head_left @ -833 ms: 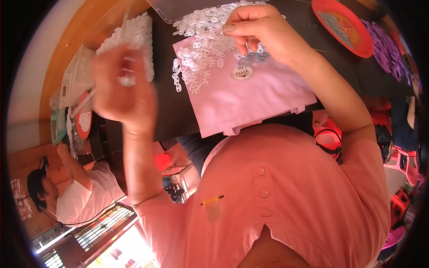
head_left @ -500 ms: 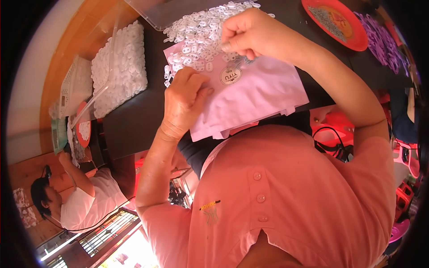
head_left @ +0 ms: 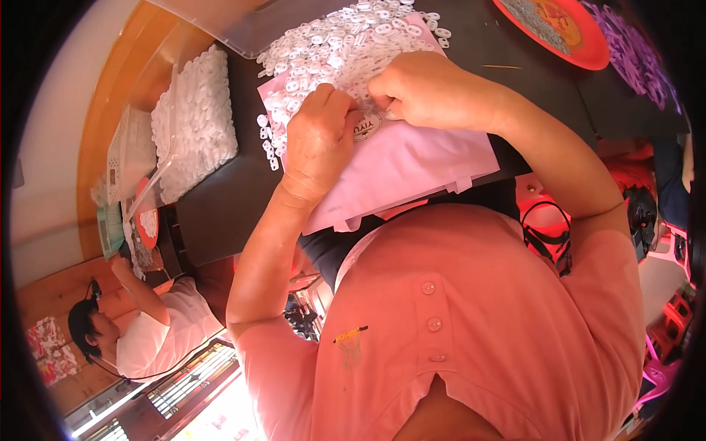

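Note:
A pink cloth bag (head_left: 412, 163) with a round printed label lies on the dark table in front of me. Over its far part and beyond spreads a heap of small white oval plastic pieces (head_left: 323, 48) with holes in them. My left hand (head_left: 320, 143) is closed in a pinch beside the label, close to the heap's near edge. Just to its right, my right hand (head_left: 434, 92) is also pinched, its fingertips above the label and almost meeting the left ones. What either hand holds is hidden by the fingers.
A block-shaped mass of white pieces (head_left: 195, 121) stands at the left, by a clear plastic container (head_left: 220, 26). A red plate (head_left: 594, 51) holds grey bits at the far right, near purple strands (head_left: 636, 55). A thin stick (head_left: 502, 67) lies nearby. Another person (head_left: 158, 338) works at lower left.
My right hand has come down and nearer my left, from over the heap to the label. My left hand has shifted slightly right and its fingers have drawn into a pinch.

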A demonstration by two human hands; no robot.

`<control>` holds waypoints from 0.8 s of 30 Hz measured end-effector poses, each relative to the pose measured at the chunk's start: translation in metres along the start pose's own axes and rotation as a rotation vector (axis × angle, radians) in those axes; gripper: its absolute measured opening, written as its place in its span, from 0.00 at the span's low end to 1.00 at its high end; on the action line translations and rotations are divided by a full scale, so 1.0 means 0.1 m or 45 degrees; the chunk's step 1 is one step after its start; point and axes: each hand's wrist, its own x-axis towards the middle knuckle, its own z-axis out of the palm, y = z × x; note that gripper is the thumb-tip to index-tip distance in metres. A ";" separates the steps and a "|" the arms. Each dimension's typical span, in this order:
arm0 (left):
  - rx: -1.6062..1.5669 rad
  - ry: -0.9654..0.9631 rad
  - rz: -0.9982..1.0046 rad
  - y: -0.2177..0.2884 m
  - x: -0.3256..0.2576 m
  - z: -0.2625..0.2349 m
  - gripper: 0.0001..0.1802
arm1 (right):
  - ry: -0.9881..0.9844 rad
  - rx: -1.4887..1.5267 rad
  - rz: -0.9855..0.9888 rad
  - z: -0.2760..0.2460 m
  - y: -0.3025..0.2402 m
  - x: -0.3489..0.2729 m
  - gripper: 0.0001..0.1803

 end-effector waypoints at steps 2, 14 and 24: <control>0.071 0.000 0.035 -0.02 0.00 0.01 0.08 | 0.000 0.005 0.004 0.00 0.02 0.00 0.04; -0.063 -0.076 -0.128 -0.03 -0.09 -0.19 0.05 | 0.188 0.075 -0.061 -0.03 0.07 0.01 0.02; 0.323 -0.009 0.191 -0.02 -0.09 -0.10 0.07 | 0.265 0.139 -0.109 0.01 0.07 0.04 0.03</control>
